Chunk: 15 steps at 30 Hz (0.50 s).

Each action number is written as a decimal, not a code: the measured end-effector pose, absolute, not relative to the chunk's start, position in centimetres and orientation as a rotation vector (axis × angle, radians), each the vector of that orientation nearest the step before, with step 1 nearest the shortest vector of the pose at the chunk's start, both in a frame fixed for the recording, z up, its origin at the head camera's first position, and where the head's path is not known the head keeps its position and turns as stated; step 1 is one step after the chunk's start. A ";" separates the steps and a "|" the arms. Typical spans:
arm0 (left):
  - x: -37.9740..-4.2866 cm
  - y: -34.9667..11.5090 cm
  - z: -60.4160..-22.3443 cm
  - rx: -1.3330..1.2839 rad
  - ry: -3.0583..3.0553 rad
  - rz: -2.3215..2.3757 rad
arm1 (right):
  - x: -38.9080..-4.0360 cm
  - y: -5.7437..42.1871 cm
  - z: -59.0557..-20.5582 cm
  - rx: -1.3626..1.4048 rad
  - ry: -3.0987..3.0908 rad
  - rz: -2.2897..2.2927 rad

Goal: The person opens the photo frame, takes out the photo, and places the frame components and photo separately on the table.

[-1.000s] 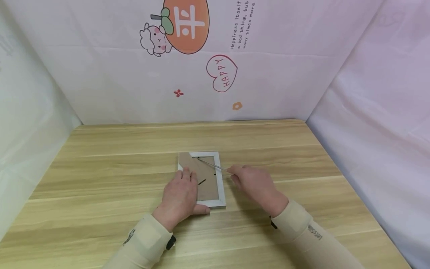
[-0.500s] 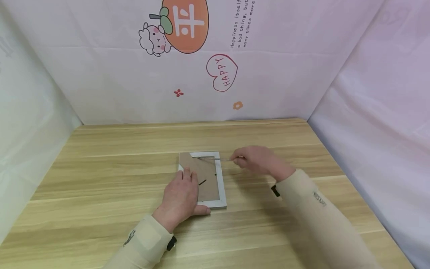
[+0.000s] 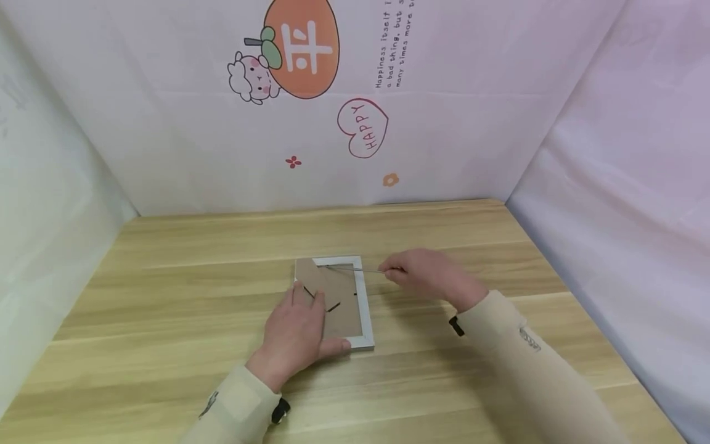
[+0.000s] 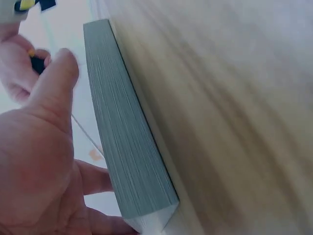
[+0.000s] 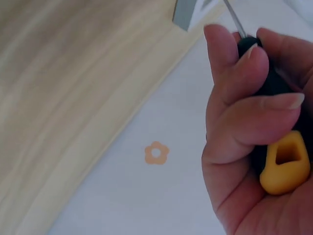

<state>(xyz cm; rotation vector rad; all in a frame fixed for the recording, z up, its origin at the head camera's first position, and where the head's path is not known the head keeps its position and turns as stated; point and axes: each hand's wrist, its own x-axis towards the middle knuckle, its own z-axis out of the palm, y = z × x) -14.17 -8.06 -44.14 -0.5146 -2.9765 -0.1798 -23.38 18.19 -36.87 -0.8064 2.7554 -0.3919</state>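
A picture frame (image 3: 364, 314) with a pale rim lies back up on the table, its brown backing board (image 3: 345, 287) showing. A brown flap (image 3: 308, 274) covers its upper left part, and small dark tabs stand out on the board. My left hand (image 3: 294, 333) rests on the frame's left side, fingers fairly straight on the back and thumb along the near edge. To the right, my right hand (image 3: 429, 274) grips a screwdriver (image 5: 286, 169) with a black and yellow handle. Its thin shaft (image 3: 363, 269) crosses the right rim, the tip at a tab near the far edge.
The wooden table (image 3: 183, 345) reaches back to a white printed curtain (image 3: 222, 154). More white cloth hangs at the left and right sides. Dark straps (image 3: 281, 410) show at both sleeve cuffs.
My right hand has moved away from me and slightly right, swinging the screwdriver shaft from slanted to nearly level. Its tip stays by the same tab. My left fingers have shifted slightly.
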 end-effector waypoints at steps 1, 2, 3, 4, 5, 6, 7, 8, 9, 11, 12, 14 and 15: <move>-14.1 -8.1 -44.2 -0.499 -2.989 -0.198 | -23.1 18.2 -37.2 -0.832 2.784 -0.369; -14.0 -8.1 -44.2 -0.491 -3.001 -0.209 | -22.8 18.2 -37.5 -0.861 2.808 -0.355; -13.8 -8.1 -44.2 -0.485 -3.010 -0.212 | -22.5 18.1 -37.7 -0.880 2.829 -0.343; -13.6 -8.0 -44.1 -0.484 -3.013 -0.219 | -22.2 18.1 -38.0 -0.907 2.846 -0.330; -13.5 -8.0 -44.1 -0.487 -3.012 -0.221 | -21.9 18.1 -38.2 -0.920 2.860 -0.319; -13.2 -7.9 -44.1 -0.489 -3.014 -0.220 | -21.5 18.1 -38.4 -0.927 2.875 -0.308; -13.0 -7.8 -44.0 -0.496 -3.009 -0.214 | -21.2 18.1 -38.5 -0.930 2.891 -0.287; -12.8 -7.8 -44.0 -0.501 -3.000 -0.205 | -20.8 18.1 -38.6 -0.923 2.907 -0.267; -12.6 -7.7 -44.0 -0.508 -2.987 -0.191 | -20.4 18.1 -38.7 -0.927 2.924 -0.253; -12.2 -7.6 -44.0 -0.517 -2.957 -0.162 | -19.7 18.0 -38.9 -0.941 2.961 -0.228; -12.1 -7.6 -44.0 -0.519 -2.942 -0.145 | -19.4 18.0 -38.9 -0.949 2.980 -0.227; -12.0 -7.5 -43.9 -0.519 -2.910 -0.125 | -18.8 17.9 -39.0 -0.977 3.008 -0.228; -12.0 -7.5 -43.9 -0.518 -2.901 -0.117 | -18.5 17.8 -39.1 -0.999 3.028 -0.222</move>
